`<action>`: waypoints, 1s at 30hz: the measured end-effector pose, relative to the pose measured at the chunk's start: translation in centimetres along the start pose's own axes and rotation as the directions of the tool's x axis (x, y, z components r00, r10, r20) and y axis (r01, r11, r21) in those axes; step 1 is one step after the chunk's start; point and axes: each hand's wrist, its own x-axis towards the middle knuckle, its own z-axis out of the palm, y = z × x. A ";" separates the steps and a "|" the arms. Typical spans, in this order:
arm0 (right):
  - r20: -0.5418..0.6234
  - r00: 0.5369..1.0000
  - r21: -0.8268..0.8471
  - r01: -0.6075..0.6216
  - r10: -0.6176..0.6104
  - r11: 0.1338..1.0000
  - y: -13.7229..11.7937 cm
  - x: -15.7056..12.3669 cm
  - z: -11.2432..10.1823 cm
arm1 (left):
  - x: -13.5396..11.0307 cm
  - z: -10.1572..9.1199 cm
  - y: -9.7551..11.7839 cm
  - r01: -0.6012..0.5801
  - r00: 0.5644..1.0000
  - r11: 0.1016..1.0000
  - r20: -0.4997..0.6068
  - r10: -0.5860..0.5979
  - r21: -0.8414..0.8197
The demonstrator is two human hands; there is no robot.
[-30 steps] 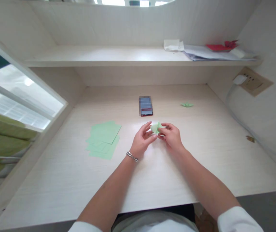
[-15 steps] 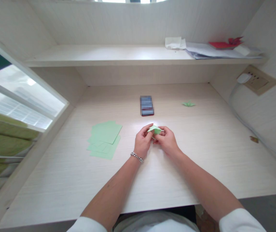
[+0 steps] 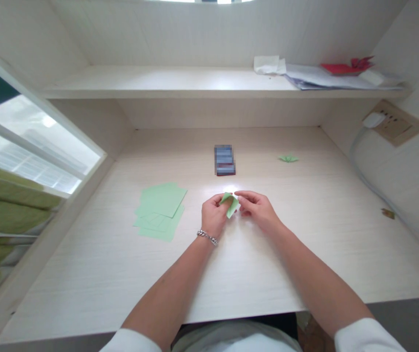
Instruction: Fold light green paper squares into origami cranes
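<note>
A small folded piece of light green paper [image 3: 230, 204] is held just above the pale wooden desk [image 3: 231, 264], between both hands. My left hand [image 3: 214, 216], with a metal bracelet at the wrist, is closed around its left side. My right hand [image 3: 256, 209] pinches its right edge with curled fingers. The paper stands tilted, its point toward the desk.
A stack of green paper sheets [image 3: 160, 210] lies to the left. A phone [image 3: 224, 160] lies face up behind the hands. A small folded green figure [image 3: 288, 158] sits at the back right. On the shelf are white papers [image 3: 315, 76] and red paper [image 3: 345, 66]. A wall socket [image 3: 390, 124] with cable is at right.
The folded paper has turned from lying flat between the fingertips to a tilted, more upright position. Both hands stay close together in nearly the same place.
</note>
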 end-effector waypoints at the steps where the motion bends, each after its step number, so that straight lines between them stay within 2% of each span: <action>1: 0.040 0.999 -0.011 -0.004 0.005 1.000 0.0 0.0 -0.1 | 0.0 0.0 -0.1 -0.007 1.000 1.000 0.001 0.007 0.002; 5: 0.143 0.990 -0.015 -0.009 0.011 1.000 0.2 -0.1 -0.2 | -0.1 -0.1 -0.3 -0.066 0.998 0.992 -0.008 0.067 0.108; 9: 0.149 0.989 -0.045 0.027 -0.020 0.999 0.4 0.0 -0.3 | -0.2 -0.2 -0.3 -0.101 0.994 0.971 -0.005 0.105 0.218; 13: 0.183 0.981 -0.111 0.088 -0.066 0.990 0.5 0.1 -0.4 | -0.3 -0.3 -0.3 -0.101 0.995 0.961 0.016 0.100 0.258; 20: 0.171 0.956 -0.344 0.284 -0.237 0.895 0.0 -0.4 -0.5 | -0.6 -0.1 0.2 -0.064 0.997 0.980 0.063 0.053 0.187; 23: 0.138 0.957 -0.337 0.289 -0.257 0.896 0.1 -0.4 -0.4 | -0.6 0.2 0.3 -0.040 0.995 0.994 0.094 0.031 0.100; 26: 0.061 0.963 -0.339 0.267 -0.262 0.902 0.3 -0.3 -0.3 | -0.7 0.5 0.4 0.036 0.992 0.999 0.124 -0.032 -0.024; 30: -0.025 0.965 -0.361 0.236 -0.262 0.902 0.6 -0.1 -0.3 | -0.9 0.8 0.5 0.095 0.985 0.992 0.153 -0.082 -0.081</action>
